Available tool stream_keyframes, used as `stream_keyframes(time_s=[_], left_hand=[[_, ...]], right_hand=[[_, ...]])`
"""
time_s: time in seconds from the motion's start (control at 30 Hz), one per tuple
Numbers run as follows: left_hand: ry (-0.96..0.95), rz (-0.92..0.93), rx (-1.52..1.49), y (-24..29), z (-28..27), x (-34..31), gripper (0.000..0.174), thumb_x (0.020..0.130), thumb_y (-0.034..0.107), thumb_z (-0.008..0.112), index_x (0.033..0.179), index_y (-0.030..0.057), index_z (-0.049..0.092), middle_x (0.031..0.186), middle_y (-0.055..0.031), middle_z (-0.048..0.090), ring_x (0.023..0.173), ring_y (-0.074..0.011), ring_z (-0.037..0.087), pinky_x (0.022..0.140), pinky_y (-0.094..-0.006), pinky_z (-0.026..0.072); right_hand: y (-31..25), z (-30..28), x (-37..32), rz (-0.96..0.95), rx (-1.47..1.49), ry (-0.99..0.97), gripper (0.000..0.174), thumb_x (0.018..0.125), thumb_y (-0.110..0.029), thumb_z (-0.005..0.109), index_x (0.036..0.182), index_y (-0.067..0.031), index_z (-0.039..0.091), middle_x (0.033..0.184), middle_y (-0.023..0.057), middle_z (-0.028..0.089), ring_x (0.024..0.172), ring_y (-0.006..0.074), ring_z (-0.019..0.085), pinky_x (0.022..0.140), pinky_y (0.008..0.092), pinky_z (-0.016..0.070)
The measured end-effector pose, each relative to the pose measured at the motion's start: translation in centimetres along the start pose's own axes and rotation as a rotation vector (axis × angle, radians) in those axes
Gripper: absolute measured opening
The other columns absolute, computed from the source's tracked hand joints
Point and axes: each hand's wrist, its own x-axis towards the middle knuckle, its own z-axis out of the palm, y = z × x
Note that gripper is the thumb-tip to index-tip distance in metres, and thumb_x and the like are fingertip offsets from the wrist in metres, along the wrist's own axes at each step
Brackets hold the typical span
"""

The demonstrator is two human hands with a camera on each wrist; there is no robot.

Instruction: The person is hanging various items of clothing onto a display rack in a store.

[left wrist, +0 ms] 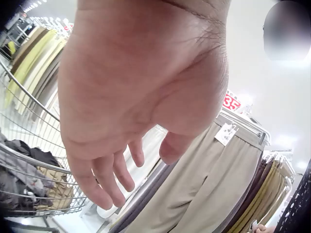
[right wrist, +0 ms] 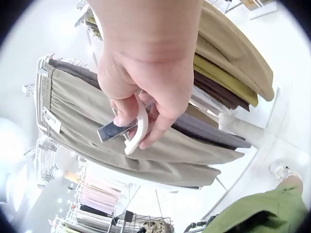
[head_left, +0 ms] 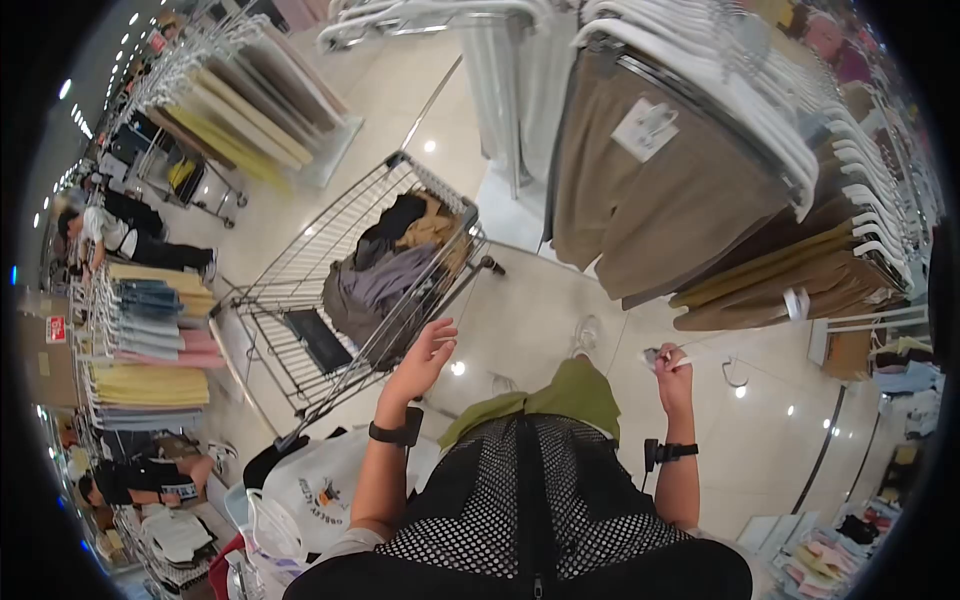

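Observation:
My right hand [head_left: 674,385] grips a white clip hanger [right wrist: 141,128] by one end, thumb and fingers closed round it. A shiny metal clip [right wrist: 112,131] juts out beside the thumb in the right wrist view. The hanger's metal hook [head_left: 737,373] shows to the right of that hand in the head view. My left hand [head_left: 420,362] holds nothing, its fingers loosely extended beside a wire shopping cart [head_left: 290,265]. Grey, black and tan clothes [head_left: 390,275] lie heaped in the cart. Brown trousers [head_left: 640,190] with a white tag hang on the rack ahead of the hands.
More brown and olive trousers [head_left: 790,290] hang at the right on white hangers. Racks of yellow and beige clothes [head_left: 230,100] stand at the far left. A white printed bag [head_left: 320,490] is by my left arm. Other people are at the left edge.

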Motion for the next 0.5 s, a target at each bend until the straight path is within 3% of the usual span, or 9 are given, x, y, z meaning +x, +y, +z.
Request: stream_keyframes(time_s=[0.1,0.17,0.27,0.3,0.37,0.4,0.43,0.5], left_hand=[[0.019,-0.02,0.032,-1.7,-1.7,-2.0,0.044,0.106,0.017,0.057,0.146,0.0045,0.046,0.134,-0.0162,0.063,0.121,-0.0262,0.063,0.102,-0.0408,0.0504],[0.048,-0.017,0.071,-2.2,-2.6,-2.7,0.044,0.105,0.017,0.057,0.146,0.0039,0.047,0.133,-0.0165,0.063,0.121,-0.0267,0.063,0.101,-0.0405,0.0508],[0.082,-0.02,0.105,-2.4,-3.3,-2.9,0.045,0.104,0.016,0.059,0.145,0.0029,0.047,0.133,-0.0175,0.063,0.122,-0.0272,0.063,0.101,-0.0399,0.0514],[0.079,-0.011,0.106,-2.4,-3.2,-2.7,0.046,0.103,0.016,0.06,0.145,0.0025,0.046,0.133,-0.0182,0.063,0.122,-0.0273,0.063,0.101,-0.0396,0.0517],[0.092,0.036,0.064,-1.7,-2.4,-2.2,0.046,0.103,0.017,0.061,0.145,0.0029,0.047,0.134,-0.0167,0.063,0.123,-0.0264,0.063,0.102,-0.0399,0.0512],[0.099,0.085,0.029,-1.4,-1.9,-1.8,0.047,0.103,0.017,0.062,0.145,0.0033,0.048,0.134,-0.0152,0.063,0.124,-0.0256,0.062,0.102,-0.0402,0.0507],[0.106,0.133,-0.009,-1.3,-1.7,-1.4,0.047,0.103,0.018,0.063,0.145,0.0037,0.048,0.134,-0.0137,0.064,0.125,-0.0248,0.062,0.103,-0.0404,0.0501],[0.084,0.16,-0.04,-1.4,-2.0,-0.2,0.046,0.103,0.021,0.064,0.142,0.0024,0.05,0.13,-0.0123,0.066,0.122,-0.0227,0.063,0.102,-0.0398,0.05]], right_hand=[[3.3,1.8,-0.4,-0.008,-0.117,0.025,0.036,0.088,0.021,0.058,0.079,-0.0113,0.047,0.118,0.0056,0.053,0.104,0.0166,0.055,0.091,0.0303,0.0488],[4.3,2.8,-1.1,0.049,-0.159,0.015,0.035,0.085,0.02,0.062,0.077,-0.0107,0.047,0.113,0.0066,0.056,0.104,0.0185,0.057,0.094,0.0315,0.0482],[3.1,5.6,-1.9,0.179,-0.482,-0.397,0.028,0.077,0.015,0.068,0.073,-0.0062,0.051,0.093,0.0059,0.059,0.1,0.0202,0.061,0.087,0.0337,0.051],[2.2,7.2,-1.6,0.184,-0.488,-0.406,0.028,0.077,0.015,0.068,0.073,-0.0062,0.051,0.093,0.0059,0.059,0.1,0.0202,0.061,0.087,0.0337,0.051],[0.8,10.3,-0.6,0.381,-0.697,-0.744,0.023,0.078,0.013,0.067,0.072,-0.0053,0.054,0.094,0.005,0.06,0.091,0.0187,0.061,0.083,0.033,0.0513],[0.0,12.4,-0.1,0.38,-0.744,-0.867,0.017,0.08,0.012,0.062,0.075,-0.0039,0.057,0.091,0.0053,0.062,0.09,0.0192,0.062,0.079,0.0332,0.0513],[-0.3,14.3,0.7,0.385,-0.749,-0.871,0.017,0.08,0.012,0.062,0.075,-0.0039,0.057,0.091,0.0053,0.062,0.09,0.0192,0.062,0.079,0.0332,0.0513],[-0.4,17.9,2.2,0.272,-0.966,-1.205,0.014,0.081,0.009,0.058,0.077,-0.0045,0.061,0.09,0.0045,0.064,0.09,0.0222,0.061,0.08,0.0348,0.05]])
